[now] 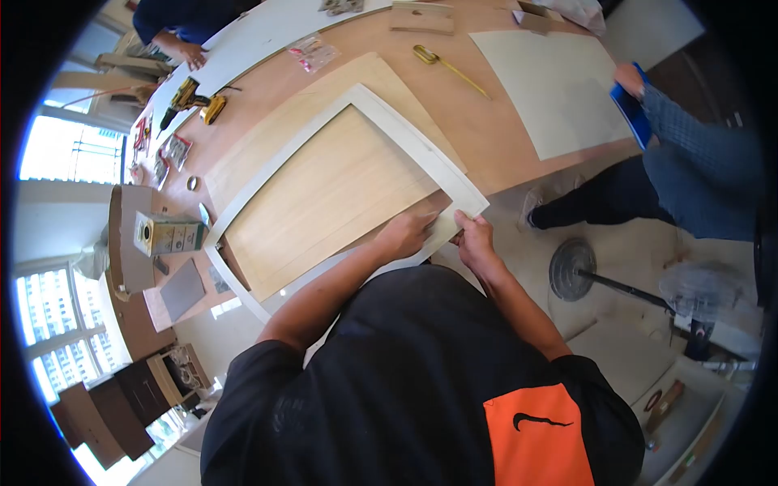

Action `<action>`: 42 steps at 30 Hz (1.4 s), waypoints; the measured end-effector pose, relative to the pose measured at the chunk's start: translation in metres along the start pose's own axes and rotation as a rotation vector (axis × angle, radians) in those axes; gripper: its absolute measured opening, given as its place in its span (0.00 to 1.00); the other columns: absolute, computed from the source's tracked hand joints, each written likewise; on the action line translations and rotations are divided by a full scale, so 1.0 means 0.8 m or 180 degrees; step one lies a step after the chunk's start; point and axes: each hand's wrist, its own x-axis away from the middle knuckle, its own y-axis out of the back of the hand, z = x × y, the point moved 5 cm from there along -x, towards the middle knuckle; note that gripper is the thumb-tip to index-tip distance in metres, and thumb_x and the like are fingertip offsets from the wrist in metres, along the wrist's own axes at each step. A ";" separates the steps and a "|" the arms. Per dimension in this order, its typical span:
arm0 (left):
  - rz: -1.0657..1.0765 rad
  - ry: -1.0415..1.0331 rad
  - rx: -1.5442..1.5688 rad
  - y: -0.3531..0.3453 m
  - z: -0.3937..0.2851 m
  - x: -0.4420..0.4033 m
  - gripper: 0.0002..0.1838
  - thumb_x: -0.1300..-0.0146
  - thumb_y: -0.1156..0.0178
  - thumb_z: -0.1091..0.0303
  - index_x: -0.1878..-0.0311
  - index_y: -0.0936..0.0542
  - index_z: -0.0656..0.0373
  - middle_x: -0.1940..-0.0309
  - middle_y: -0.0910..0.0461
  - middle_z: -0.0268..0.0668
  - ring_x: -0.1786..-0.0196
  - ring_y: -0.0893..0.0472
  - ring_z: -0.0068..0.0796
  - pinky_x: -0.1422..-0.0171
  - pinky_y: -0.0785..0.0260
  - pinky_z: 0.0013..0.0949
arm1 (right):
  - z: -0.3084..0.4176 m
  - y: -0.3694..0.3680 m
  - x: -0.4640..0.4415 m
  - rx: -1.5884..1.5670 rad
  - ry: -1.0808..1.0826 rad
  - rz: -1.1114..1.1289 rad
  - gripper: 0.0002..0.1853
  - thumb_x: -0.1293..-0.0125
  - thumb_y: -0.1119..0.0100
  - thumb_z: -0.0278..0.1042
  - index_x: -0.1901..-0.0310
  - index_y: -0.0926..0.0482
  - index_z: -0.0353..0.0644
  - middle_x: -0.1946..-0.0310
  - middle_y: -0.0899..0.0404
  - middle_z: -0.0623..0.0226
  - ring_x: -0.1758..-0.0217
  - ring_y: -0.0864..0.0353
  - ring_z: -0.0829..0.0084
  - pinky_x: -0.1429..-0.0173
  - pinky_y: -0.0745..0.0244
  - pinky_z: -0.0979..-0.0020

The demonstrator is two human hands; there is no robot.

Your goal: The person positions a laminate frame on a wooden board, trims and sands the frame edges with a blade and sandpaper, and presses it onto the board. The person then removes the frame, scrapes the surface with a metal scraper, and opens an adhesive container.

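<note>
White frame (416, 139), flat, rectangular, open middle. Right hand (476, 240) pinches its corner. Left hand (403, 236): can't tell grip.

Daylight pours in through the windows (69, 316) on the left, washing their panes nearly white. Glare marks the glossy floor (227, 307) near left. Wide-lens distortion bends the worktable (498, 150), black corners ring the view, and the fan head (698, 290) at right looks blurred.
</note>
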 end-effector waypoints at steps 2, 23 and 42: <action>-0.0158 -0.0125 0.0250 -0.002 -0.001 -0.009 0.24 0.35 0.42 0.70 0.35 0.24 0.58 0.48 0.19 0.57 0.46 0.19 0.57 0.40 0.27 0.45 | 0.007 -0.002 -0.004 0.0076 0.0077 -0.0093 0.15 0.30 0.41 0.30 0.45 0.25 0.35 0.55 0.16 0.60 0.58 0.13 0.64 0.58 0.13 0.59; -0.0017 0.1738 0.1123 -0.008 0.132 0.228 0.18 0.37 0.39 0.69 0.44 0.16 0.59 0.50 0.14 0.44 0.48 0.16 0.32 0.38 0.27 0.34 | -0.029 -0.034 -0.044 -0.0908 -0.1133 0.0886 0.13 0.28 0.41 0.37 0.49 0.23 0.38 0.45 0.20 0.52 0.37 0.23 0.50 0.31 0.31 0.46; -0.0451 0.2343 0.0372 0.016 0.140 0.357 0.18 0.39 0.38 0.68 0.45 0.16 0.57 0.53 0.14 0.47 0.51 0.15 0.45 0.41 0.25 0.39 | 0.110 -0.055 -0.066 -0.0521 -0.1337 0.2366 0.51 0.35 0.55 0.77 0.33 0.32 0.29 0.36 0.29 0.38 0.33 0.28 0.44 0.29 0.33 0.45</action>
